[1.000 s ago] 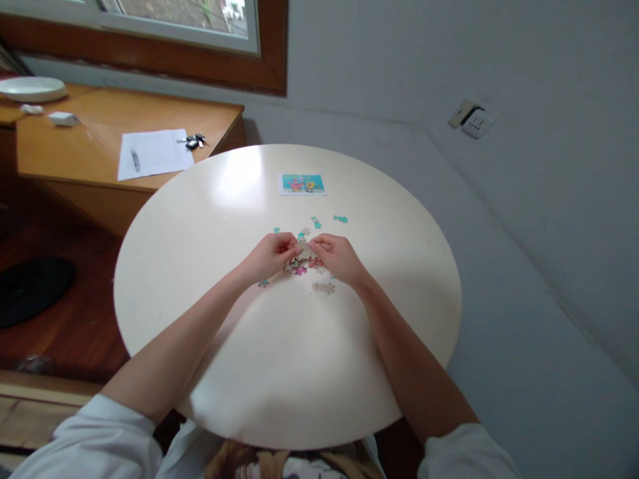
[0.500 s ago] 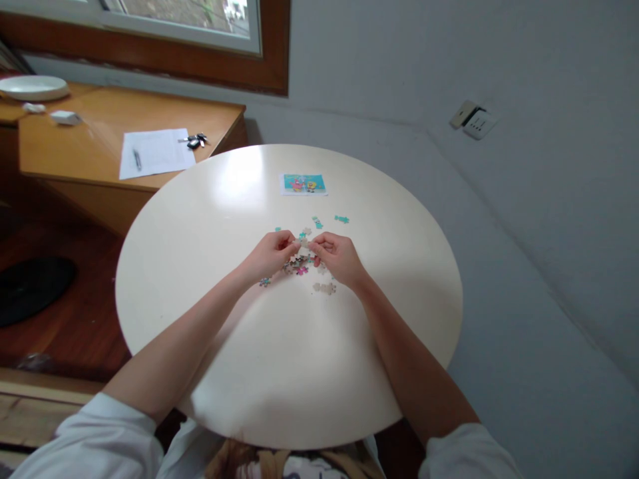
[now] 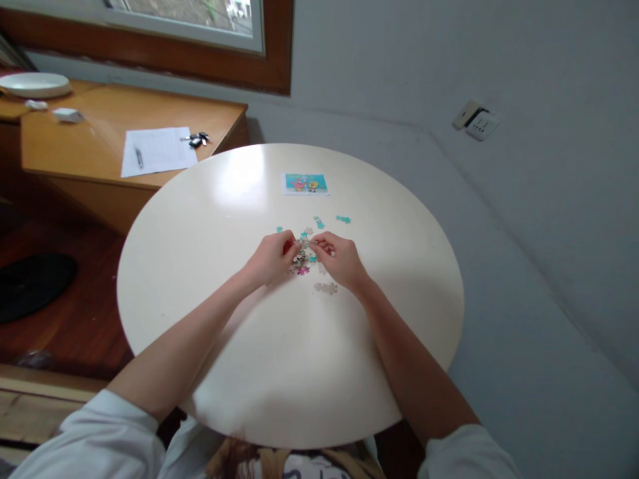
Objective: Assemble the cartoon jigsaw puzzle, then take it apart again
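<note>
My left hand (image 3: 276,256) is closed in a pinch on a small puzzle piece just above the pile. Opposite it, my right hand (image 3: 339,258) pinches a puzzle piece (image 3: 308,243) between thumb and forefinger. The fingertips almost meet, and I cannot tell whether the pieces are joined. Below the fingers lies a heap of loose puzzle pieces (image 3: 301,261), grey, teal and pink. Joined grey pieces (image 3: 326,288) lie nearer to me. Beyond my hands are two teal joined bits, one upright (image 3: 319,222) and one lengthwise (image 3: 343,219).
A picture card (image 3: 305,184) with two cartoon figures lies toward the far side of the round white table (image 3: 200,279). On the wooden desk (image 3: 100,126) at left are a paper (image 3: 160,150), a pen (image 3: 138,158) and keys (image 3: 198,139). A wall socket (image 3: 482,124) is at right.
The piece between my fingertips has tilted and shows less of its face. My left hand has turned slightly, and its wrist now covers the blue piece left of the heap.
</note>
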Demonstrator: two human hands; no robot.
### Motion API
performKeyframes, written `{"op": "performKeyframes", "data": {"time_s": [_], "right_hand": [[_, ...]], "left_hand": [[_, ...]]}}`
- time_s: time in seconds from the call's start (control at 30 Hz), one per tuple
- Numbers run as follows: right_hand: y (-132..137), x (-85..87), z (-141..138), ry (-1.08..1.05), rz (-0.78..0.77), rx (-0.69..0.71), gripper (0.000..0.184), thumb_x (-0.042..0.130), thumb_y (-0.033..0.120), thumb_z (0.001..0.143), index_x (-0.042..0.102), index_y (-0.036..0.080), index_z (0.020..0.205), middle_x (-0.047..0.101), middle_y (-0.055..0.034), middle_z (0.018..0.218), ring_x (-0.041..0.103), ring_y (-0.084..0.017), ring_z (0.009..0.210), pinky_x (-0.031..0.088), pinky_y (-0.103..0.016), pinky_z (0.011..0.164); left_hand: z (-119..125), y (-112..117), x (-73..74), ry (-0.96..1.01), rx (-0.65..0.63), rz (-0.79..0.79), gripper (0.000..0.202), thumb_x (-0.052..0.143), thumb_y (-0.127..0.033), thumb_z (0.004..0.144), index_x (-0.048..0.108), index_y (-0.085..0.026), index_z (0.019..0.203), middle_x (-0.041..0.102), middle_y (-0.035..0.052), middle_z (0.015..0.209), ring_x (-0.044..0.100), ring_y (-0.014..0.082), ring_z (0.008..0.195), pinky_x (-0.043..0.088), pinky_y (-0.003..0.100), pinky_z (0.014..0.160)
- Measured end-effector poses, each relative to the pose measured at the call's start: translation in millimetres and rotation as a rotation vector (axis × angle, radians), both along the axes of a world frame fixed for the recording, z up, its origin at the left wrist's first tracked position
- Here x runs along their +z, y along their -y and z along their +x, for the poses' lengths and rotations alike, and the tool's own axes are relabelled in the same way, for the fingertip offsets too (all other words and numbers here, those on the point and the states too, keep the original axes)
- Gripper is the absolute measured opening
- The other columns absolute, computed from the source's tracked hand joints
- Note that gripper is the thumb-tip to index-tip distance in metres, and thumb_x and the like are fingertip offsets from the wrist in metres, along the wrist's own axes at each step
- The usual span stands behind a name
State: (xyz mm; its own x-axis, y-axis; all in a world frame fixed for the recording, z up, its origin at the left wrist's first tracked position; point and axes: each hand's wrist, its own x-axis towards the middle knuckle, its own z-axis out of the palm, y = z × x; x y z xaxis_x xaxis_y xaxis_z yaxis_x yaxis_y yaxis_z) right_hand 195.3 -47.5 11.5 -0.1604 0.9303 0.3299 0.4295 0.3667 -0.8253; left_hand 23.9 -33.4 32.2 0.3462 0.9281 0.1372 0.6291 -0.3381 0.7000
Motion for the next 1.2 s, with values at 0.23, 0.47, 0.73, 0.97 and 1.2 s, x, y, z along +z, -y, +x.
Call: {"op": "performKeyframes", "data": {"time_s": [0.23, 0.47, 0.73, 0.97, 1.2], "right_hand": [[-3.1, 0.7, 3.4, 0.177, 0.142, -0.079, 0.023, 0.051, 0.026, 0.086, 0.069, 0.018, 0.099, 0.07, -0.0086, 0.097, 0.062, -0.018, 0.087, 0.048, -0.032, 0.08], [3.1, 6.6, -2.9, 0.074, 0.109, -0.003, 0.015, 0.058, 0.027, 0.082, 0.069, 0.018, 0.079, 0.069, -0.0024, 0.075, 0.06, -0.014, 0.069, 0.047, -0.026, 0.068], [3.7, 8.8, -3.4, -0.001, 0.117, -0.038, 0.014, 0.059, 0.027, 0.079, 0.069, 0.018, 0.075, 0.069, -0.0016, 0.074, 0.059, -0.014, 0.069, 0.045, -0.026, 0.068], [-5.2, 1.9, 6.0, 0.105, -0.028, -0.094, 0.023, 0.051, 0.028, 0.084, 0.071, 0.017, 0.081, 0.069, -0.0033, 0.076, 0.06, -0.015, 0.07, 0.046, -0.028, 0.068], [0.4, 1.6, 10.3, 0.578, -0.094, -0.148, 0.061, 0.069, 0.037, 0.074, 0.052, 0.021, 0.131, 0.054, -0.0126, 0.128, 0.049, -0.03, 0.117, 0.037, -0.046, 0.1]], "left_hand": [[-1.4, -0.3, -1.6, 0.106, -0.083, -0.026, 0.023, 0.044, -0.036, 0.081, 0.047, -0.019, 0.066, 0.049, -0.0021, 0.056, 0.043, 0.0127, 0.055, 0.033, 0.025, 0.055], [1.7, -0.6, -5.6, 0.335, -0.167, -0.21, 0.019, 0.054, -0.035, 0.074, 0.051, -0.017, 0.068, 0.051, -0.0026, 0.057, 0.045, 0.0109, 0.053, 0.034, 0.023, 0.051], [-1.2, 1.9, 6.6, 0.563, -0.244, -0.374, 0.025, 0.067, -0.028, 0.067, 0.05, -0.017, 0.082, 0.055, -0.0054, 0.052, 0.049, 0.0097, 0.049, 0.038, 0.022, 0.051], [-6.8, 0.6, 9.1, 0.465, -0.251, -0.232, 0.024, 0.064, -0.03, 0.07, 0.048, -0.019, 0.085, 0.052, -0.006, 0.055, 0.048, 0.01, 0.05, 0.038, 0.022, 0.052], [-26.6, -14.8, 2.5, -0.167, -0.067, -0.014, 0.029, 0.057, -0.036, 0.077, 0.06, -0.018, 0.098, 0.064, 0.006, 0.086, 0.059, 0.0194, 0.077, 0.046, 0.031, 0.071]]}}
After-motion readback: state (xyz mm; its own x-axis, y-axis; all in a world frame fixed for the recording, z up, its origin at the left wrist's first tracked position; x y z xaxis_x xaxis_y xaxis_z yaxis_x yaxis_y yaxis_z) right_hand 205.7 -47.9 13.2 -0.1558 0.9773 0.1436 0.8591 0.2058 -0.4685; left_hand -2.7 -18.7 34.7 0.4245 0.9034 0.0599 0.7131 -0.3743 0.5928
